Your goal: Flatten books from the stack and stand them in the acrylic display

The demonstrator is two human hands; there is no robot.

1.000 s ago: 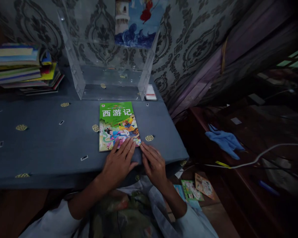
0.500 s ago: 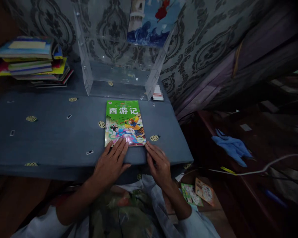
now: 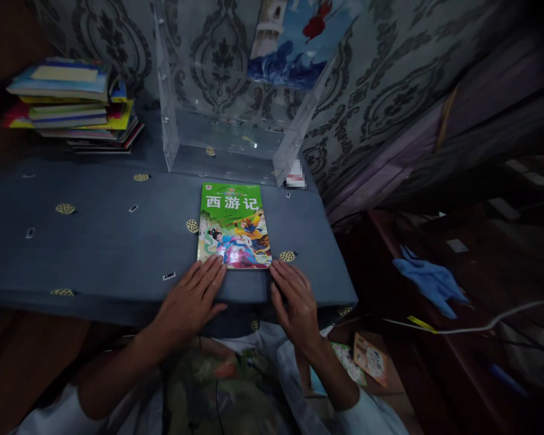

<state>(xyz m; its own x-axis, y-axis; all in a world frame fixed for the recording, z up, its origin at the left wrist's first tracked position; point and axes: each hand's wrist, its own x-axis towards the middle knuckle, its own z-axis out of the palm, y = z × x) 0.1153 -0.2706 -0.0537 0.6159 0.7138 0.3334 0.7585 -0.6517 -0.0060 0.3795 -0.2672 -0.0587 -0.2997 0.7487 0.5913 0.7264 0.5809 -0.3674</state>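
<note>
A green picture book (image 3: pixel 234 225) with white Chinese characters lies closed and face up near the table's front edge. My left hand (image 3: pixel 191 296) rests palm down, fingers stretched, with the fingertips touching the book's lower left corner. At its lower right corner is my right hand (image 3: pixel 295 299), its fingers extended and their tips against the corner. Neither hand grips the book. Behind it stands a clear acrylic rack (image 3: pixel 226 162) with a blue picture (image 3: pixel 294 51) of waves and a tower in its upper part.
A stack of books (image 3: pixel 79 109) sits at the back left of the cloth-covered table (image 3: pixel 95 241). A small white object (image 3: pixel 295 175) stands beside the rack. On the right are a blue cloth (image 3: pixel 430 279) and a white cable (image 3: pixel 489 323). Lower down lie booklets (image 3: pixel 370 357).
The view has shifted slightly. My left hand has slid a little left and back, so its fingers cover less of the book's cover. The right hand remains at the lower right corner.
</note>
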